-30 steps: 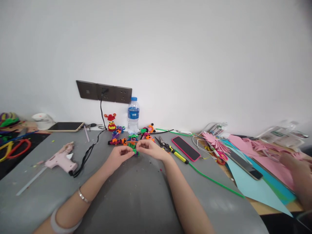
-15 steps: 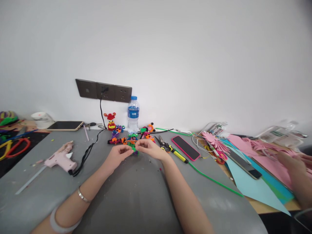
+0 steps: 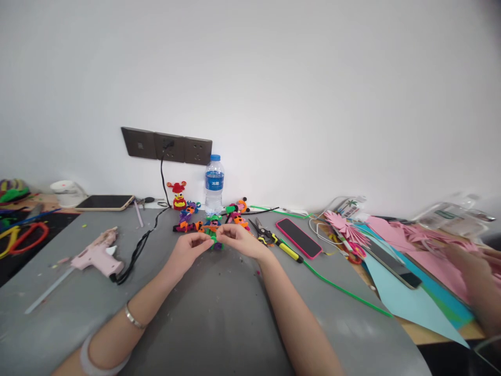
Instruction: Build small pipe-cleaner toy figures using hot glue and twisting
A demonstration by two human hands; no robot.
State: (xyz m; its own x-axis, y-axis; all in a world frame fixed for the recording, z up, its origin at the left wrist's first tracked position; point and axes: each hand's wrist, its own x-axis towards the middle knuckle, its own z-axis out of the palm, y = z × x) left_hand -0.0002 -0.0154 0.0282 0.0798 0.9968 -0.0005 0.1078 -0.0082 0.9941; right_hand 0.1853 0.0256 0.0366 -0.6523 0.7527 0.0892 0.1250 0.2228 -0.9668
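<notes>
My left hand (image 3: pixel 191 253) and my right hand (image 3: pixel 241 239) come together over the grey table, thumb and fingertips pinched on both. Whatever lies between the fingertips is too small to make out. Right behind them is a green, purple and orange fuzzy figure (image 3: pixel 213 221), partly covered by my fingers. Around it lie similar figures: a purple one (image 3: pixel 188 210), an orange and black one (image 3: pixel 188 226) and a pink and orange one (image 3: pixel 237 219). To the right rest yellow-and-black pliers (image 3: pixel 288 249) and a long green pipe cleaner (image 3: pixel 344 290).
A water bottle (image 3: pixel 214 185) and a red figure (image 3: pixel 179 196) stand by the wall. At left lies a pink glue gun (image 3: pixel 97 256) with its black cord. A pink-cased phone (image 3: pixel 298 237) is at right, before coloured paper (image 3: pixel 410 308) and another person's hand (image 3: pixel 469 263).
My hands stay pinched together in nearly the same spot, with only a slight shift of the fingers. The things on the table have not moved.
</notes>
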